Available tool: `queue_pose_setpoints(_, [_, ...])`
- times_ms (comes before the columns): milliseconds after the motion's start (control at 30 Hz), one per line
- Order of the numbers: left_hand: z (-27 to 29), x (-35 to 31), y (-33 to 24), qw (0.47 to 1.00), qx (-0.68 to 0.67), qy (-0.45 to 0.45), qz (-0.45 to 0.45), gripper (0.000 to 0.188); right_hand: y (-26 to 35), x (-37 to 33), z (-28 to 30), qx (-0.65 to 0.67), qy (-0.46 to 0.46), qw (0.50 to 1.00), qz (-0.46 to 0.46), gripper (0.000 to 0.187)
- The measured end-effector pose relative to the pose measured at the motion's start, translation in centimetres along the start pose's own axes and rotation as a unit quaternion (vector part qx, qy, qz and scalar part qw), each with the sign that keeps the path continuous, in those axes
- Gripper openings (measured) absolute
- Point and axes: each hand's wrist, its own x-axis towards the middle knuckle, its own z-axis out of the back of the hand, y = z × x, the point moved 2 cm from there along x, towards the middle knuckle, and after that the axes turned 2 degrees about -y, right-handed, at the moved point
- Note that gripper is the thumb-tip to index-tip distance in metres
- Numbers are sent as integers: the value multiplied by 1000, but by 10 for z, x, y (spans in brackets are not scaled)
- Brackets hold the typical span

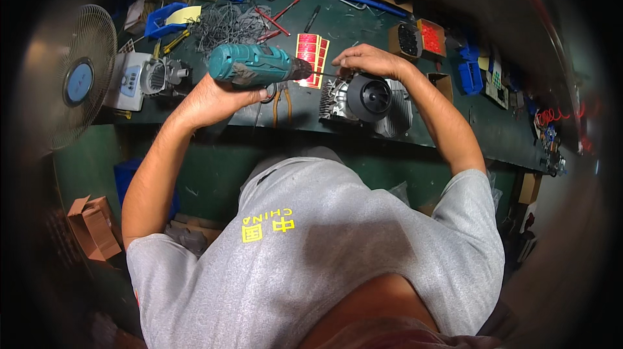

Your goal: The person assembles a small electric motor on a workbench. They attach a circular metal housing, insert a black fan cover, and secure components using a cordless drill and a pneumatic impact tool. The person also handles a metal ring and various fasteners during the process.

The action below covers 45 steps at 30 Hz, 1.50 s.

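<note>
A teal cordless drill is gripped in my left hand, held level above the bench. Its long thin bit points right, toward the finned metal housing of a small motor-like unit. A black fan wheel sits on that unit. My right hand bends over the unit's far side, fingers curled and pinched close to the bit's tip. Whatever lies between those fingertips is too small to make out. Below the drill, pliers with orange handles lie on the bench.
Red label sheets lie behind the drill. Beyond are a heap of grey wires, a red-handled tool and blue bins. A fan stands at left beside another motor unit. Boxes of red parts and black parts stand right.
</note>
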Motion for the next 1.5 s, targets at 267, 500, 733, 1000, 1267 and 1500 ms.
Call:
queue_pose_setpoints(267, [7,30,-50,970,175,63,-154,47,-22,-11,9,120,-61,990,36,38])
queue_pose_setpoints(500, [-39,88,-149,838,497,200,-106,30,-153,-74,-38,260,-435,859,70,55])
queue_pose_setpoints(733, [-63,106,-167,809,513,252,-135,36,-127,-98,-151,358,-382,848,84,107])
queue_pose_setpoints(1000, [-71,114,-173,795,533,265,-116,38,-161,-43,-178,210,-477,852,48,46])
queue_pose_setpoints(1267, [-75,121,-171,791,550,252,-86,33,-164,-39,-184,226,-481,844,65,47])
queue_pose_setpoints(1500, [-71,119,-172,806,522,248,-131,29,-141,-45,-172,153,-503,849,52,78])
